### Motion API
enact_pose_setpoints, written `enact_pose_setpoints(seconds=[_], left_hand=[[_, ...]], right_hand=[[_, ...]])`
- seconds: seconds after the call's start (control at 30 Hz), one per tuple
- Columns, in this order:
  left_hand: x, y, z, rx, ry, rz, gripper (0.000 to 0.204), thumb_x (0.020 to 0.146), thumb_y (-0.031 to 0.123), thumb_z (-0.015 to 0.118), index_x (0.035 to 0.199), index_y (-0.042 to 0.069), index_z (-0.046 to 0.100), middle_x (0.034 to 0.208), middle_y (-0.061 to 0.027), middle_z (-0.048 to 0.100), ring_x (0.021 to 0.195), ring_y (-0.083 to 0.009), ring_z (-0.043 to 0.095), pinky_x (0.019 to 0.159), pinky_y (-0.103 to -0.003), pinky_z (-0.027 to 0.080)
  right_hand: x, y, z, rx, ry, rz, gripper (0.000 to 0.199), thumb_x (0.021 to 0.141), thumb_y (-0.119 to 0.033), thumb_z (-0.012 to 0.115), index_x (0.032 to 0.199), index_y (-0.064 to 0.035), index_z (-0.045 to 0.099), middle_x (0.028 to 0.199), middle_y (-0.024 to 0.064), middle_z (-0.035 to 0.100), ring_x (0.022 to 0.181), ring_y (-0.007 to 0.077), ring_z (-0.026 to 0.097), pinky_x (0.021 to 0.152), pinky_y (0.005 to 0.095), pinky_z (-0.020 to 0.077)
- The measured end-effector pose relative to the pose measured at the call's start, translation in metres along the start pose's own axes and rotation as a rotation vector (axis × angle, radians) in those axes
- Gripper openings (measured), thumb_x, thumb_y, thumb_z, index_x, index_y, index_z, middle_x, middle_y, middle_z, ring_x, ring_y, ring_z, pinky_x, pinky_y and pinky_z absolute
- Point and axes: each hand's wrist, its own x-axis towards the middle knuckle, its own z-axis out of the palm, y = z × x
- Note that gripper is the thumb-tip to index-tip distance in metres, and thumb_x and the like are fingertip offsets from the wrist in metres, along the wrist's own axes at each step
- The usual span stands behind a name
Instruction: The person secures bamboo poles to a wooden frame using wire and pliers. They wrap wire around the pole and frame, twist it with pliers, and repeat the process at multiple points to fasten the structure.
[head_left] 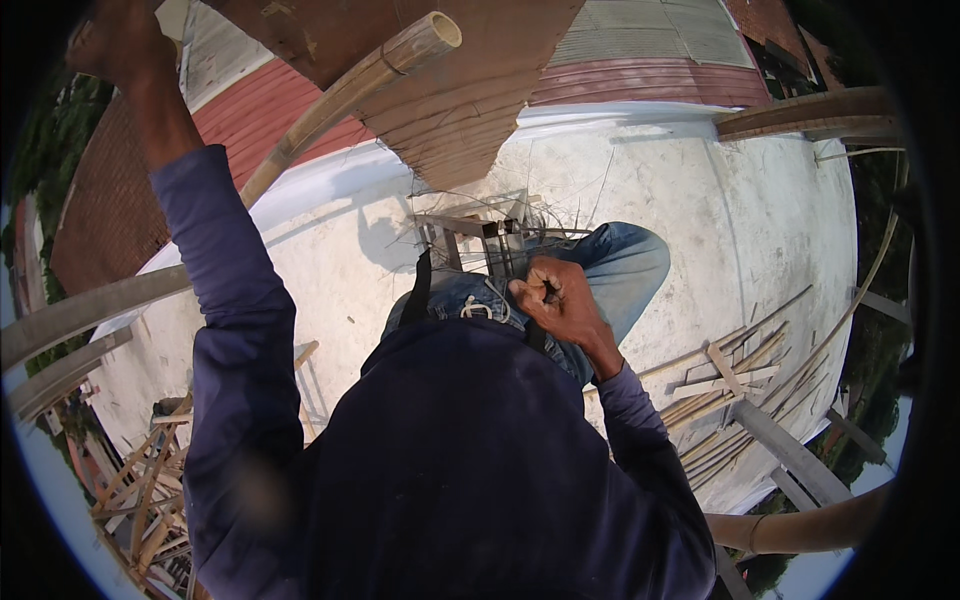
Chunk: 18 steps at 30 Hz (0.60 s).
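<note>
My left hand (122,45) is raised at the far upper left. Its fingers run into the dark picture rim, so whether it grips anything is hidden. My right hand (557,297) is curled closed at my waist, over the jeans (625,285). What it holds, if anything, I cannot make out. Just left of it a pale cord (482,306) hangs at the waistband. A dark strap (416,290) lies along my hip. Beyond the waist, thin wires (545,222) stick out in a loose bunch by a small frame (455,228).
A thick bamboo pole (345,100) slants across the upper left, beside my left forearm. Far below spreads a pale surface (690,240) with loose timber strips (740,370) on the right. More wood pieces (150,490) are heaped lower left. Another bamboo pole (810,525) crosses lower right.
</note>
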Motion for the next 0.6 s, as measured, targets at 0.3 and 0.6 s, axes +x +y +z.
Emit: enact_pose_setpoints(seconds=[0.3,0.6], left_hand=[[-0.014,0.003,-0.006,-0.035,0.012,-0.068,0.038,0.105,0.031,0.063,0.094,-0.004,0.072,0.062,0.0076,0.048,0.054,-0.002,0.043,0.052,-0.022,0.03],[-0.031,0.087,0.004,0.561,0.236,0.213,0.046,0.103,0.028,0.066,0.134,-0.004,0.056,0.13,-0.0168,0.061,0.121,-0.0264,0.058,0.109,-0.04,0.042]], right_hand=[[-0.048,-0.138,-0.07,0.399,0.529,-0.726,0.053,0.083,-0.016,0.087,0.06,-0.0126,0.039,0.052,-0.0004,0.043,0.045,0.0091,0.039,0.043,0.0277,0.0244],[-0.028,-0.219,-0.106,0.048,0.607,-0.634,0.048,0.088,-0.021,0.081,0.065,-0.0096,0.04,0.06,0.0017,0.045,0.054,0.0125,0.04,0.051,0.0294,0.0294]])
